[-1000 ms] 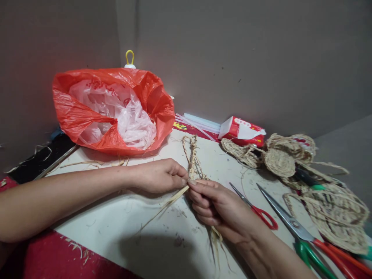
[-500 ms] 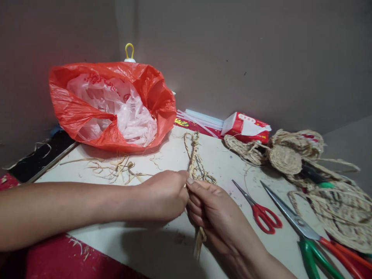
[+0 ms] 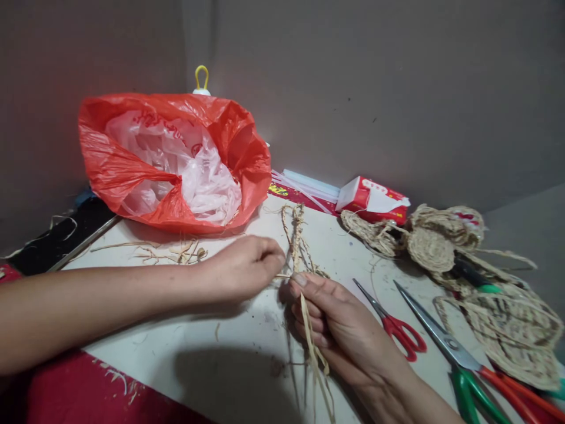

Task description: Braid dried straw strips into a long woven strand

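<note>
A braided straw cord [image 3: 298, 235] runs from the middle of the white board down to my right hand [image 3: 338, 315], whose thumb and fingers pinch its lower end. Loose pale strands [image 3: 315, 353] hang below that grip toward the front. My left hand [image 3: 247, 268] is closed just left of the cord, and a thin straw strand [image 3: 283, 276] stretches taut between it and my right fingertips. The left fingers face away, so their exact hold on the strand is partly hidden.
Right of my hands lie small red-handled scissors [image 3: 392, 324] and larger green-and-red shears [image 3: 454, 347]. Coiled braided straw pieces [image 3: 507, 330] spread along the right. A red plastic bag [image 3: 247, 159] stands at back left, a red tissue pack [image 3: 375, 200] at the back. Straw scraps [image 3: 188, 252] lie before the bag.
My left hand has moved up and left, apart from the right hand, drawing a strand out sideways. More loose strands now show hanging below my right hand.
</note>
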The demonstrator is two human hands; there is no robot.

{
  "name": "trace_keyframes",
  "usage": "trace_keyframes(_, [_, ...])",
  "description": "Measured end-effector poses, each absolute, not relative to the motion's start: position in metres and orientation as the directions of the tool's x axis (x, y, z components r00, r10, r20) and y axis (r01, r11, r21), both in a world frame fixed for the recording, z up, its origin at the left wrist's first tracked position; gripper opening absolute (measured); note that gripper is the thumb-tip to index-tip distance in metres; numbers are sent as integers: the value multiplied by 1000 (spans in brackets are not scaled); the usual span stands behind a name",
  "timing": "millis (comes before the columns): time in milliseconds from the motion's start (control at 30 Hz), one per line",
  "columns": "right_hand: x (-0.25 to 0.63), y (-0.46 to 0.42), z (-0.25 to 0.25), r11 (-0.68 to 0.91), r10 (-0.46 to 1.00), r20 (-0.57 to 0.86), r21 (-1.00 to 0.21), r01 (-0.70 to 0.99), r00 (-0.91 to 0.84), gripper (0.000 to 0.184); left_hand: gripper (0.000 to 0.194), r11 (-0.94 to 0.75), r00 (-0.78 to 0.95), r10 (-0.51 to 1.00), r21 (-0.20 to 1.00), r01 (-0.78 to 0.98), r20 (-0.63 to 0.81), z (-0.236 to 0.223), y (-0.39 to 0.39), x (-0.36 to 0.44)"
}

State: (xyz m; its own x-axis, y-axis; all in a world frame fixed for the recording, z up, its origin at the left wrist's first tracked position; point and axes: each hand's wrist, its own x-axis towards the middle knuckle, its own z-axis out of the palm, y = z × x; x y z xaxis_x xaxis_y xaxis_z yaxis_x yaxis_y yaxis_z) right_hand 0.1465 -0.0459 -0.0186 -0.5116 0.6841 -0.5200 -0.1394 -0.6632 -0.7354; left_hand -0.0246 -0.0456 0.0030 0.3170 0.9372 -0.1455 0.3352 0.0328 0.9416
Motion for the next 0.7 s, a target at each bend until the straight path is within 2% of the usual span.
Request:
trace_keyframes(100, [150, -42, -21, -658, 666, -508, -745, -109, -547, 33, 25, 124, 412, 882, 956, 267, -230, -12, -48, -17])
trace_keyframes(233, [157, -35, -24, -662, 608, -530, -750, -8, -591, 33, 25, 54, 423, 886, 947, 316, -192, -14, -46, -17])
trace_keyframes(333, [161, -32, -24, -596, 612, -511, -800, 72, -604, 31, 23, 20, 461, 865, 932, 363, -197, -10, -42, -22])
trace_keyframes(433, [163, -30, -25, -484, 642, -474, -860, 161, -603, 30, 22, 22, 486, 850, 934, 356, -205, -12, -38, -24])
trace_keyframes(533, [164, -30, -25, -338, 665, -424, -905, 259, -615, 28, 22, 90, 509, 830, 957, 276, -226, -18, -35, -22])
trace_keyframes(633, [163, -32, -23, -93, 715, -302, -935, 342, -630, 25, 21, 200, 512, 815, 961, 192, -272, -22, -33, -19])
trace_keyframes(700, [162, -34, -20, 68, 740, -232, -908, 414, -631, 25, 19, 285, 498, 801, 943, 170, -332, -21, -33, -19])
